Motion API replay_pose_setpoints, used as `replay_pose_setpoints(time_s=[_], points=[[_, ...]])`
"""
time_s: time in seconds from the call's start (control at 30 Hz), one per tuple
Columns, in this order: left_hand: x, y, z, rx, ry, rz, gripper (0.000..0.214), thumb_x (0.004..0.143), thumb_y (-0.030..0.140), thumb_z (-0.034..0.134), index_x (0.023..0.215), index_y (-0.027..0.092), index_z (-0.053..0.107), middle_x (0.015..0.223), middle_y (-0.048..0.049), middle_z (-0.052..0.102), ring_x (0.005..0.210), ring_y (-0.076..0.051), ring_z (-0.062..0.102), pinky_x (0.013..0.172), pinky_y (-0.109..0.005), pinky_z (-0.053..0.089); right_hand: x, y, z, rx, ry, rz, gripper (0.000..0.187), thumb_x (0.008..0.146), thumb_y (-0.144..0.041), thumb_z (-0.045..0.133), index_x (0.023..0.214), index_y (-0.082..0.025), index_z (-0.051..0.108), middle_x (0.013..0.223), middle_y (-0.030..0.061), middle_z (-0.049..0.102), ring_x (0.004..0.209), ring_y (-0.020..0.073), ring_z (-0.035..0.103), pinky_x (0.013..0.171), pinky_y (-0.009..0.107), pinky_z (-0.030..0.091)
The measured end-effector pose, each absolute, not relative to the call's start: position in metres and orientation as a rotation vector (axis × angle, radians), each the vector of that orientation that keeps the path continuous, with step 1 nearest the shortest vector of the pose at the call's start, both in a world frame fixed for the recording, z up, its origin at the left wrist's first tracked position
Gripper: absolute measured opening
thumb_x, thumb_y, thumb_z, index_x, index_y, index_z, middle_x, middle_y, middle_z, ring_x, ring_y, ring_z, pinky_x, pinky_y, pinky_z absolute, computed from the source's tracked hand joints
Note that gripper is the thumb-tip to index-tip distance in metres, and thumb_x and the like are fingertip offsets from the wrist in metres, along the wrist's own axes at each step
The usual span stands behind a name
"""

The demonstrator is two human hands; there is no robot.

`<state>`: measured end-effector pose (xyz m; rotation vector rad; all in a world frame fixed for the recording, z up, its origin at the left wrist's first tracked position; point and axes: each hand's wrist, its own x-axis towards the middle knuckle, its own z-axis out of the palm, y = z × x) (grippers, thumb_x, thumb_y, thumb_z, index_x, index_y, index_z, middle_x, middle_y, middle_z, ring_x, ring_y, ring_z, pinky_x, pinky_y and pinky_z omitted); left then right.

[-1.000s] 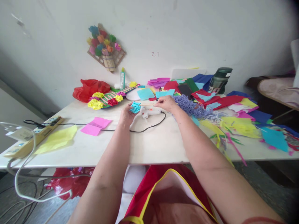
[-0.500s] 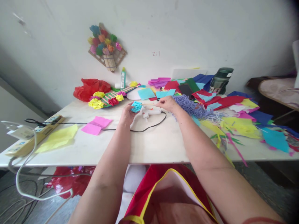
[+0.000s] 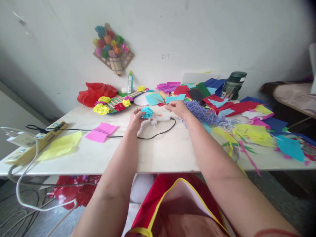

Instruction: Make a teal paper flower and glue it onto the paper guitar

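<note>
My left hand [image 3: 136, 119] is closed round a crumpled cyan paper flower [image 3: 147, 112], held just above the white table [image 3: 160, 151]. My right hand [image 3: 178, 109] pinches a thin wooden stick [image 3: 161, 100] whose far end slants up to the left, close to the flower. A white glue gun [image 3: 159, 119] lies on the table between the two hands, its black cord [image 3: 158, 133] looping toward me.
A paper-flower guitar craft [image 3: 116, 104], a red bag [image 3: 95, 92] and a glue bottle [image 3: 129, 83] stand behind. Coloured paper scraps [image 3: 247, 121], purple yarn [image 3: 199, 112] and a dark jar [image 3: 233, 85] crowd the right. Pink sheet [image 3: 101, 132], yellow sheet [image 3: 60, 146] and a power strip [image 3: 32, 144] lie left.
My left hand has lifted the cyan flower a little and shifted it right. The stick in my right hand has tilted up, from lying nearly level toward the flower.
</note>
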<state>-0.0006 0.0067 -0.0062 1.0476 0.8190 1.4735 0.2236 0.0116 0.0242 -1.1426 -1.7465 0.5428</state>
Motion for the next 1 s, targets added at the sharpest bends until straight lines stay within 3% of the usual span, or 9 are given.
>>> replay_pose_setpoints(time_s=[0.3,0.47,0.57,0.7,1.0], points=[[-0.001,0.007,-0.009,1.156,0.785,1.389,0.038,0.052,0.017,0.068,0.091,0.016,0.066,0.073,0.0,0.065,0.06,-0.013,0.061,0.055,-0.024,0.049,0.207,0.009,0.024,-1.105,-1.734,0.857,0.042,0.066,-0.058,0.063,0.067,-0.016,0.06,0.063,0.0009,0.057,0.053,0.0085,0.04,0.049,0.023,0.03],[-0.001,0.008,-0.009,1.171,0.792,1.398,0.041,0.052,0.016,0.068,0.094,0.016,0.067,0.077,-0.0009,0.066,0.063,-0.013,0.06,0.057,-0.023,0.048,0.197,0.002,0.032,-1.116,-1.772,0.952,0.048,0.079,-0.062,0.048,0.077,-0.016,0.059,0.065,0.0011,0.056,0.049,0.0078,0.037,0.048,0.024,0.031],[0.0,0.008,-0.009,1.155,0.802,1.401,0.031,0.052,0.016,0.067,0.083,0.015,0.066,0.07,-0.0008,0.065,0.06,-0.012,0.059,0.057,-0.022,0.046,0.197,0.001,0.035,-1.099,-1.83,0.853,0.047,0.087,-0.06,0.036,0.081,-0.018,0.057,0.064,-0.0003,0.056,0.053,0.0094,0.041,0.054,0.024,0.035],[-0.001,0.009,-0.01,1.161,0.818,1.399,0.017,0.054,0.018,0.068,0.068,0.015,0.061,0.062,0.0004,0.061,0.056,-0.011,0.057,0.057,-0.023,0.045,0.201,0.006,0.033,-1.111,-1.933,0.588,0.033,0.086,-0.05,0.046,0.08,-0.02,0.056,0.064,-0.0021,0.056,0.061,0.0115,0.048,0.062,0.025,0.037],[-0.002,0.009,-0.01,1.096,0.811,1.448,0.025,0.053,0.017,0.065,0.078,0.017,0.066,0.065,0.0005,0.063,0.056,-0.011,0.056,0.052,-0.021,0.043,0.214,0.013,0.027,-1.152,-1.975,0.322,0.026,0.078,-0.04,0.058,0.065,-0.017,0.062,0.058,-0.0016,0.056,0.057,0.0113,0.048,0.056,0.024,0.03]])
